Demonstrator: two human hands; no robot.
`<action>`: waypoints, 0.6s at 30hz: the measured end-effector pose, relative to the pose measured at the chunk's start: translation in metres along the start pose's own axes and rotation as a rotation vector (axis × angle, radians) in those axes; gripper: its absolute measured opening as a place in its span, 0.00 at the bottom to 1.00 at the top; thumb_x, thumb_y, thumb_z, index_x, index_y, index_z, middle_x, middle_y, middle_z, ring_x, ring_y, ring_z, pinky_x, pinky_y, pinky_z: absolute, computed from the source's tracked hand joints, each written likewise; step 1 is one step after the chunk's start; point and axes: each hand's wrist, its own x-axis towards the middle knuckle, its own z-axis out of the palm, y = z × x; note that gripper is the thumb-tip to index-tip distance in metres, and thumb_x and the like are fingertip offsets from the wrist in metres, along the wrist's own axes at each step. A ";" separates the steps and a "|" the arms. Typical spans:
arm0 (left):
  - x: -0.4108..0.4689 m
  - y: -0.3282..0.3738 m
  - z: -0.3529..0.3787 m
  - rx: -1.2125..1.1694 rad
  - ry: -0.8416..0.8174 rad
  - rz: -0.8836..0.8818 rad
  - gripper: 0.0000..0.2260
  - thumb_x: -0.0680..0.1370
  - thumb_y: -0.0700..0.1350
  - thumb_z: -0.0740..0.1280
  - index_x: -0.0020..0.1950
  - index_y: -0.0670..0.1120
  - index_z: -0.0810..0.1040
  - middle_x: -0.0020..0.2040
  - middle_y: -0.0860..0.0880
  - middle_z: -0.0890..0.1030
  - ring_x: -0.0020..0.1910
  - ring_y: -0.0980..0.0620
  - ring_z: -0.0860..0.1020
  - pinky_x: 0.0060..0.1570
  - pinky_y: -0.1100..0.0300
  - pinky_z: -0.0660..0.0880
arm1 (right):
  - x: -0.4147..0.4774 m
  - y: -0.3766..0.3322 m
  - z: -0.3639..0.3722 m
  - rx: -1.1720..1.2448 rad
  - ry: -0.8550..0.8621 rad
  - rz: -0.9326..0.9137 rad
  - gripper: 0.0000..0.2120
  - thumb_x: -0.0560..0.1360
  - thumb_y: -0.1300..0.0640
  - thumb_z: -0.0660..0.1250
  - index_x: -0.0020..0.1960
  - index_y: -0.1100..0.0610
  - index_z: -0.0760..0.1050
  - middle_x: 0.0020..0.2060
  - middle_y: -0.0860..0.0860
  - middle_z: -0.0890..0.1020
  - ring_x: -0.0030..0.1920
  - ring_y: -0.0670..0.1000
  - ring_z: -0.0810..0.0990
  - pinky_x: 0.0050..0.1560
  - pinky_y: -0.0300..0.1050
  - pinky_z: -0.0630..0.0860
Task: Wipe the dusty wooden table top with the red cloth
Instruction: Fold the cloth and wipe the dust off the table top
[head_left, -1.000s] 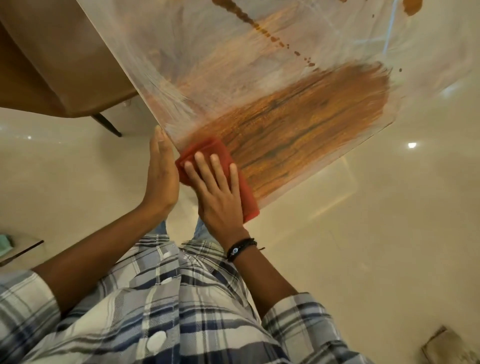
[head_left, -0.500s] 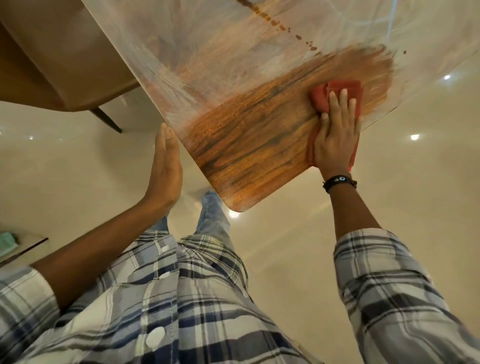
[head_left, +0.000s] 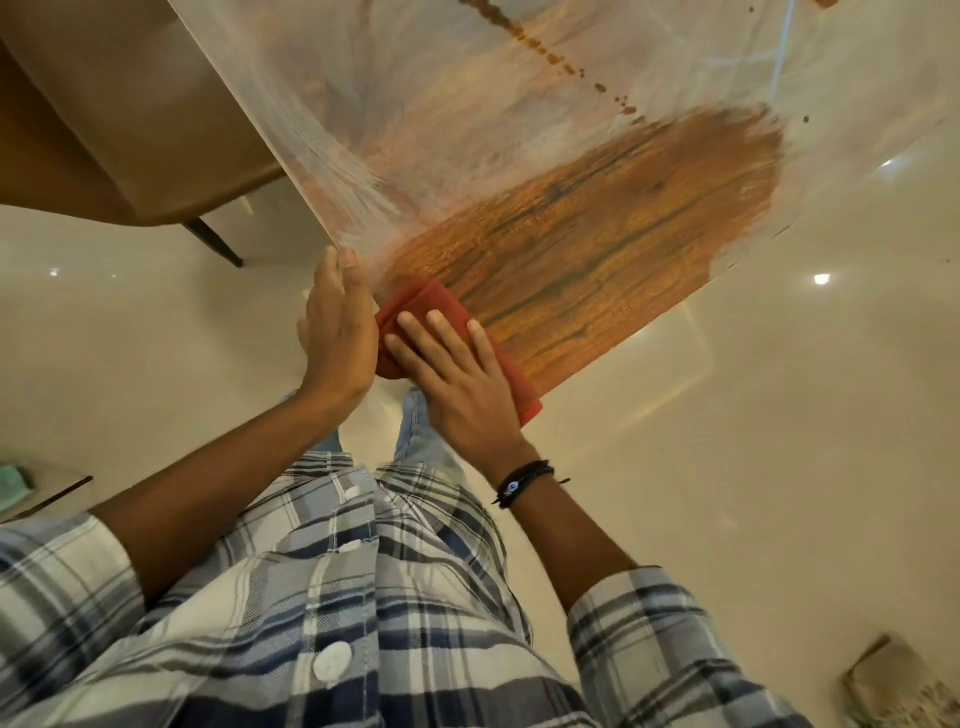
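So the cloth (head_left: 439, 304) sat right at the near corner of the table (head_left: 597, 244), folded into a thick red pad, with 1 end poking out past the table edge on the right. The right hand (head_left: 462, 395) lay flat on top of it, palm down, 4 fingers straight and a bit spread, pressing it onto the wood. The left hand (head_left: 340, 332) stood edge-on just left of the cloth, fingers straight and held together, tips up by the table edge and the palm side against the cloth. Neither hand was curled round anything. The table was mostly under a whitish dusty film with streaky swipe marks, but 1 wide band from the near corner off to the right showed clean orange-brown grain. A dotted trail of darker spots ran across the dusty part further up. There was a black bracelet (head_left: 522, 480) on the right wrist, and a blue and white plaid shirt (head_left: 311, 597) with the sleeves pushed up filled the bottom of the view. A brown chair (head_left: 130, 130) sat off to the left of the table, over a glossy cream floor (head_left: 727, 415) with light spots reflecting in it.
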 end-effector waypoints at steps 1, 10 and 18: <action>0.001 0.002 -0.001 0.002 0.003 -0.003 0.36 0.77 0.70 0.45 0.78 0.50 0.59 0.76 0.51 0.66 0.77 0.51 0.62 0.76 0.42 0.55 | 0.005 0.016 -0.004 0.006 0.017 0.004 0.28 0.79 0.57 0.67 0.78 0.49 0.65 0.77 0.49 0.66 0.78 0.54 0.63 0.78 0.59 0.54; 0.007 -0.003 -0.017 0.002 -0.025 -0.013 0.30 0.82 0.61 0.48 0.81 0.47 0.51 0.79 0.53 0.56 0.76 0.59 0.54 0.73 0.62 0.51 | 0.099 0.252 -0.081 0.181 0.203 0.644 0.22 0.84 0.52 0.52 0.77 0.53 0.66 0.79 0.54 0.63 0.80 0.58 0.58 0.79 0.59 0.51; 0.023 -0.010 -0.023 -0.069 -0.027 -0.078 0.24 0.85 0.53 0.47 0.79 0.46 0.56 0.77 0.52 0.62 0.71 0.61 0.60 0.60 0.79 0.57 | 0.137 0.173 -0.063 0.213 0.228 0.565 0.21 0.84 0.56 0.53 0.77 0.54 0.67 0.78 0.55 0.65 0.79 0.60 0.58 0.78 0.62 0.48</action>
